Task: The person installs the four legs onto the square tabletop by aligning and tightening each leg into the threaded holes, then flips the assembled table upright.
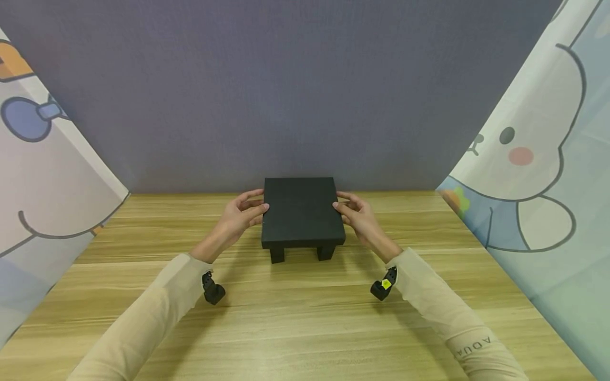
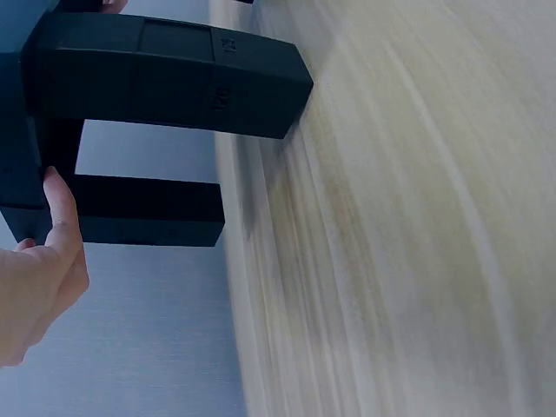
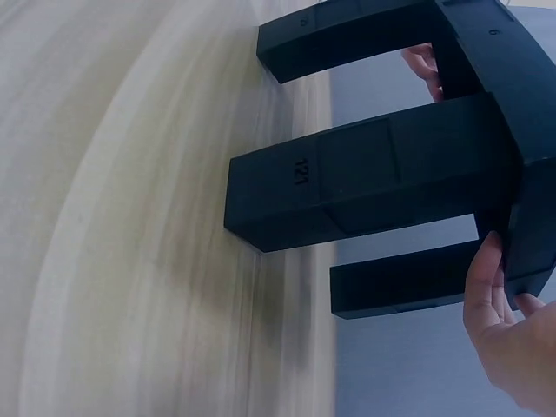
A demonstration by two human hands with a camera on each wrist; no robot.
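Observation:
A small black stool [image 1: 302, 211] with a square flat top stands upright at the far middle of the wooden table [image 1: 295, 323]. My left hand [image 1: 237, 216] grips the left edge of its top, thumb above and fingers along the side. On the opposite edge my right hand [image 1: 360, 218] holds it the same way. Seen from the left wrist, a thick leg [image 2: 174, 78] reaches down close to the wood. The right wrist view shows another leg [image 3: 356, 178] with embossed digits, its end close over the table, and my fingers [image 3: 483, 282] under the top's rim.
A grey wall panel [image 1: 286, 95] rises behind the stool at the table's back edge. Cartoon-printed cloths flank the table on the left [image 1: 52, 180] and right [image 1: 524, 116]. Small black devices [image 1: 213, 291] hang below both cream sleeves [image 1: 152, 312].

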